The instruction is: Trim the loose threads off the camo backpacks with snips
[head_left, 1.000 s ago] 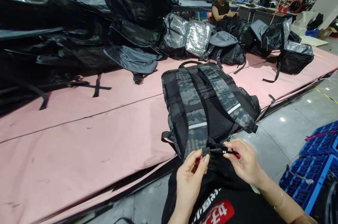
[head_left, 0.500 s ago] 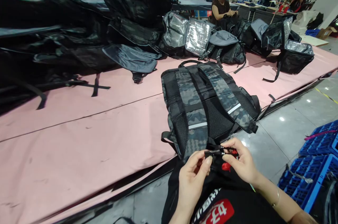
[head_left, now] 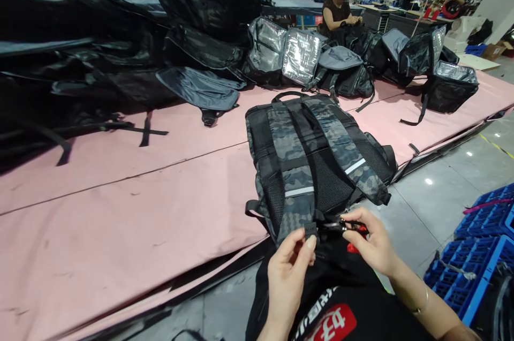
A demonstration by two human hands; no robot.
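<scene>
A camouflage backpack (head_left: pixel 296 180) lies on the pink-covered table with its padded shoulder straps facing up. My left hand (head_left: pixel 284 274) pinches the end of a black webbing strap (head_left: pixel 310 229) at the bag's near edge, between thumb and fingertips. Close by on the right, my right hand (head_left: pixel 375 247) is closed around thread snips (head_left: pixel 334 226), whose blades point left toward the strap end. Something red (head_left: pixel 353 248) hangs under the snips' handles. A small gap shows between the blades and the webbing.
Black bags are heaped on the left, and more bags with silver linings (head_left: pixel 302 54) line the far side of the pink table (head_left: pixel 152 223). Blue crates (head_left: pixel 461 271) stand on the floor at right. Across the table sits a person (head_left: pixel 336 12) with hands on dark material.
My right hand has drawn the snips slightly right, away from the strap end. My left hand has shifted a little left, and the strap end now shows flat toward me.
</scene>
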